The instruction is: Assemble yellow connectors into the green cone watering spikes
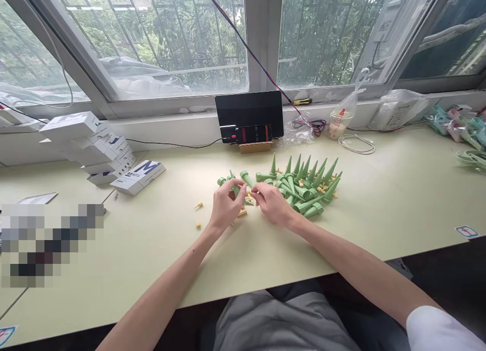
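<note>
Head cam, fwd/dn, tbl near, window beyond.

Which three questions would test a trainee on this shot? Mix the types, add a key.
1. Fill in: the two small loose pieces lying to the left of the left hand are coloured ____.
2. True or false: the phone stands in front of the black screen.
3. Which hand is nearer the main pile of green cones?
A) left hand
B) right hand

Key: 1. yellow; 2. true; 3. B
</note>
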`<state>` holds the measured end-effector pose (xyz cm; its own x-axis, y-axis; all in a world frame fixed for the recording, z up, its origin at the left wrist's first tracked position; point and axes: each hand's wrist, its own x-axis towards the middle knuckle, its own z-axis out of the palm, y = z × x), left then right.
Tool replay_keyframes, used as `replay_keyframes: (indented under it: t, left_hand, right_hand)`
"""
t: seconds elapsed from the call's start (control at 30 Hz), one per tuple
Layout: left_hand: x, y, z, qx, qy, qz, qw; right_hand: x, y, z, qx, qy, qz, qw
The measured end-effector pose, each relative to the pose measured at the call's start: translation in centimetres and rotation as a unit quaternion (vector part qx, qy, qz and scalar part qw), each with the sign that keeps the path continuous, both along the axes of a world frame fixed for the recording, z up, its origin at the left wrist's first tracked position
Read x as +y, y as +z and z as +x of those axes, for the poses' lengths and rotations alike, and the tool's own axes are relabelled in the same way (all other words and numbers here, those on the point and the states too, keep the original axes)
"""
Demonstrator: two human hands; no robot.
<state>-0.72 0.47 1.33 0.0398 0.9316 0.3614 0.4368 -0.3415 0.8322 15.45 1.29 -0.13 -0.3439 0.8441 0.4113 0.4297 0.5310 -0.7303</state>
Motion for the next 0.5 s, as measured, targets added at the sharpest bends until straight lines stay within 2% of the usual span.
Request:
replay_keyframes:
  t: [0.23, 0.5]
  left_hand:
    - [-0.05, 0.00, 0.05, 0.006, 0.007, -0.001, 1.000]
    - [0.06, -0.18, 0.02, -0.001, -0.004, -0.003, 1.000]
  right_hand:
    - [-0.02, -0.15, -0.02, 0.037, 0.023, 0.004, 0.999]
    - [-0.05, -0.23, -0.09, 0.049, 0.019, 0.017, 0.998]
